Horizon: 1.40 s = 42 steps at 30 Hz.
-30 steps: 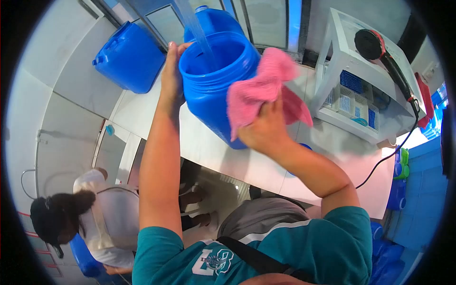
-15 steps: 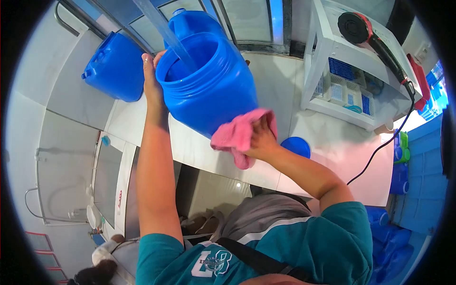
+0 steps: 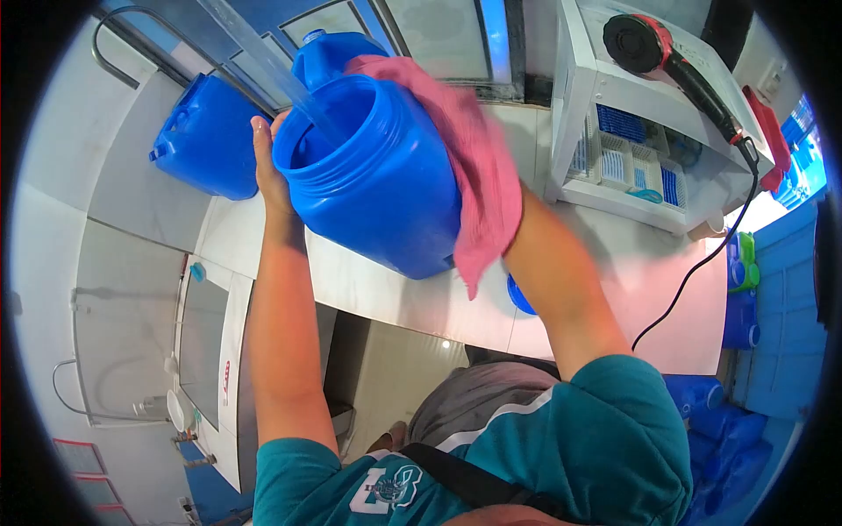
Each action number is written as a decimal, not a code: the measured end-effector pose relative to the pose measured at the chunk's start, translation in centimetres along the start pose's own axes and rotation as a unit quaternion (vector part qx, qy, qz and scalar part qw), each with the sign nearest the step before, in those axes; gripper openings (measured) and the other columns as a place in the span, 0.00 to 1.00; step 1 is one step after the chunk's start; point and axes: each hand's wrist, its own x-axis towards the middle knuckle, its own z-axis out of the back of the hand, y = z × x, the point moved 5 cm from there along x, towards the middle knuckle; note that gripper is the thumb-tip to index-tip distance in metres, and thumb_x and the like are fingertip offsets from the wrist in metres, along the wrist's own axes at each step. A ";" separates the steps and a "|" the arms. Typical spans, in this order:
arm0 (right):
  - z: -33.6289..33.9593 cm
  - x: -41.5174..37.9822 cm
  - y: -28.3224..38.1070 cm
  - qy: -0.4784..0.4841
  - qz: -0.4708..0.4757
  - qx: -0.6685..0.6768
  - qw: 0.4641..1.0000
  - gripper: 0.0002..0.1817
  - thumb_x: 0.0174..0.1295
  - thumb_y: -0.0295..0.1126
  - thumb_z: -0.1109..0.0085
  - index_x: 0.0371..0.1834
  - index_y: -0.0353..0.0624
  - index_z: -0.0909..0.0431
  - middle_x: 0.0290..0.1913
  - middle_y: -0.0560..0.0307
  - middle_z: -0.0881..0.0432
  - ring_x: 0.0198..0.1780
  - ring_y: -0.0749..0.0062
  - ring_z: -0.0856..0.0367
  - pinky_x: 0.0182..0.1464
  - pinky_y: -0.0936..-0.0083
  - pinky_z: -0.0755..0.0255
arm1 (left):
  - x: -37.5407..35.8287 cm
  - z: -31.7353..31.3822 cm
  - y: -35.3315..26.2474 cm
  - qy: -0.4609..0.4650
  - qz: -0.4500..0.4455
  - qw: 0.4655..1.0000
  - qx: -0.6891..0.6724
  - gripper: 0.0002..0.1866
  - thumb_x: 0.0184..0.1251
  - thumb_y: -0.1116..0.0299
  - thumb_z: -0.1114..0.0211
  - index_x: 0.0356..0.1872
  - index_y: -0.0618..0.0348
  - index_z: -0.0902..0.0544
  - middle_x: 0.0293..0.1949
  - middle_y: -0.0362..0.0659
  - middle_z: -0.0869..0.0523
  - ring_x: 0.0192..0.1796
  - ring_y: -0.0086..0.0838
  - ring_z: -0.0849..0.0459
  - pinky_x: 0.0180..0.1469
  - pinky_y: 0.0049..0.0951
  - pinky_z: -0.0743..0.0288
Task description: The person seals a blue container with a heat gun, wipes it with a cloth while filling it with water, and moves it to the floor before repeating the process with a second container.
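Note:
A wide-mouthed blue container [image 3: 386, 184] is tilted over the white counter [image 3: 386, 294], and a stream of water [image 3: 263, 66] runs into its mouth. My left hand [image 3: 270, 167] grips the container's left side near the rim. A pink cloth [image 3: 474, 167] is pressed over the container's far right side, up to the rim. My right hand is hidden under that cloth; only the forearm [image 3: 553, 280] shows.
Two more blue jugs, one lying at the back left [image 3: 206, 136] and one behind the container [image 3: 329, 53]. A blue lid [image 3: 517, 298] lies on the counter. A white shelf unit [image 3: 649, 131] carries a hair dryer [image 3: 667, 61] with a black cord.
The cloth went from the container's lower side up over its right side to the rim. The container shifted slightly left. The person seen below has left the view.

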 end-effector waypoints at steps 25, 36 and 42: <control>7.4 16.1 -7.2 -0.003 -0.215 -0.216 0.952 0.27 0.69 0.51 0.38 0.63 0.45 0.20 0.56 0.53 0.15 0.53 0.68 0.16 0.57 0.72 0.24 | -0.8 -0.4 -0.1 0.064 -0.018 0.998 -0.001 0.37 0.81 0.38 0.59 0.53 0.67 0.19 0.48 0.48 0.12 0.50 0.28 0.15 0.58 0.29 0.22; 0.3 17.0 0.0 0.091 -0.098 0.091 0.987 0.28 0.73 0.60 0.49 0.63 0.52 0.20 0.54 0.56 0.14 0.43 0.76 0.13 0.42 0.73 0.18 | -0.6 -1.3 -0.4 0.020 -0.054 0.994 0.090 0.28 0.83 0.50 0.56 0.53 0.66 0.18 0.45 0.46 0.13 0.48 0.27 0.17 0.55 0.28 0.24; 3.7 15.6 -3.3 0.064 0.076 0.047 0.994 0.32 0.72 0.63 0.50 0.65 0.50 0.23 0.59 0.52 0.16 0.55 0.66 0.16 0.55 0.64 0.20 | 0.1 -0.3 -0.1 0.011 -0.087 0.989 0.117 0.25 0.81 0.54 0.54 0.51 0.66 0.16 0.45 0.45 0.13 0.47 0.27 0.18 0.54 0.27 0.25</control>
